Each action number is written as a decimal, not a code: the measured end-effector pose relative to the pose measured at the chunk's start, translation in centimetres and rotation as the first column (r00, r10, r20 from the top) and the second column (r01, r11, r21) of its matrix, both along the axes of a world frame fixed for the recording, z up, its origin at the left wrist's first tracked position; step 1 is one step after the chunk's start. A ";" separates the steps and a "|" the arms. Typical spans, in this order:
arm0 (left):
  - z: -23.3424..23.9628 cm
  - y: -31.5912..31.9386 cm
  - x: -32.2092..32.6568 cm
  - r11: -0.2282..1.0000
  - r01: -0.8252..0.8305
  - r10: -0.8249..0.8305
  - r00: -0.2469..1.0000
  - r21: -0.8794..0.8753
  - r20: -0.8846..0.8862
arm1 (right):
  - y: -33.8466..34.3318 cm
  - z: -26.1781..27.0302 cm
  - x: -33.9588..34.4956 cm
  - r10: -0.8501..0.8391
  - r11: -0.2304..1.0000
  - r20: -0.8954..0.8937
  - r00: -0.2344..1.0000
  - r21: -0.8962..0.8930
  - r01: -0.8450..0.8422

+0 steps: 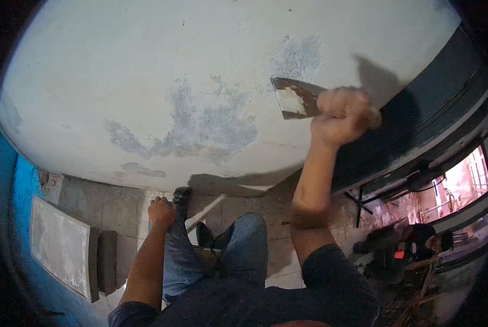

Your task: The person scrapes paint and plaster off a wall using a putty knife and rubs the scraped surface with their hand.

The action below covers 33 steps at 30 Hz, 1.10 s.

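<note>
My right hand [344, 114] is raised at the right side of the pale wall [125, 77], its fingers closed around the handle of a putty knife [295, 98]. The wide blade points left, with brown and whitish stains on its face. Its edge is close to a grey patch of bare plaster [297, 55]; whether it touches the wall I cannot tell. A larger grey patch [211, 122] with ragged edges spreads lower on the wall. My left hand [161, 211] holds no tool and rests on my bent knee in blue jeans [182, 245].
A grey slab-topped block [62, 249] stands at the left beside a blue wall [23, 180]. Dark grey paint [440, 86] covers the surface at the right. Another person [421, 241] is at the lower right, near a bright opening [460, 184]. The floor [121, 208] is tiled.
</note>
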<state>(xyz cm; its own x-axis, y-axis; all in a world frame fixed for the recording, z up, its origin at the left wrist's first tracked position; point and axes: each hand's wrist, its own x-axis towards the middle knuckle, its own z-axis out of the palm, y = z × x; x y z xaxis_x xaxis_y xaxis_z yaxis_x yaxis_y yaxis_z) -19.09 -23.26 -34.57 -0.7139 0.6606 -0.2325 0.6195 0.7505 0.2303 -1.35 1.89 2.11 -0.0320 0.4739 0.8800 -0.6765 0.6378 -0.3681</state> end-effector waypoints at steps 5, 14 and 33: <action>0.0 0.1 0.1 0.999 0.008 -0.007 1.000 0.046 -0.028 | 1.6 -0.7 0.0 -0.043 0.999 0.018 0.999 0.001 0.043; -0.2 0.2 0.1 0.998 -0.030 0.031 0.999 0.048 -0.010 | 1.5 -0.4 -1.4 0.124 0.991 -0.008 0.992 -0.041 -0.124; -0.2 0.7 -0.3 1.000 -0.015 0.015 1.000 0.004 0.015 | 2.1 -0.8 0.0 0.056 0.998 0.058 0.997 -0.043 -0.054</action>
